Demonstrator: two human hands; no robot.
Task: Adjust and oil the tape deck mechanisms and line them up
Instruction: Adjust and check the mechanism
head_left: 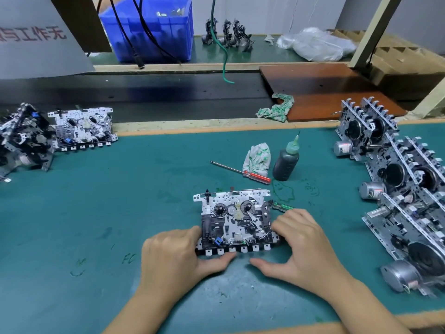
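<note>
Stamped metal, stiff but fiddly: I judge the deck (pixel 237 220) light; left hand (pixel 175 256) and right hand (pixel 301 247) grip its edges.

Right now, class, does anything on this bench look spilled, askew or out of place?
Yes. Green stains mark the mat beside the oil bottle, as if oil leaked. The decks at far left lie heaped and tilted, not lined up.

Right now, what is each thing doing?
Silver tape deck mechanism: flat on the green mat, held by both hands.
Left hand: grips its left edge.
Right hand: grips its right edge.
Dark oil bottle: upright.
Red-handled screwdriver: lying flat.
</note>
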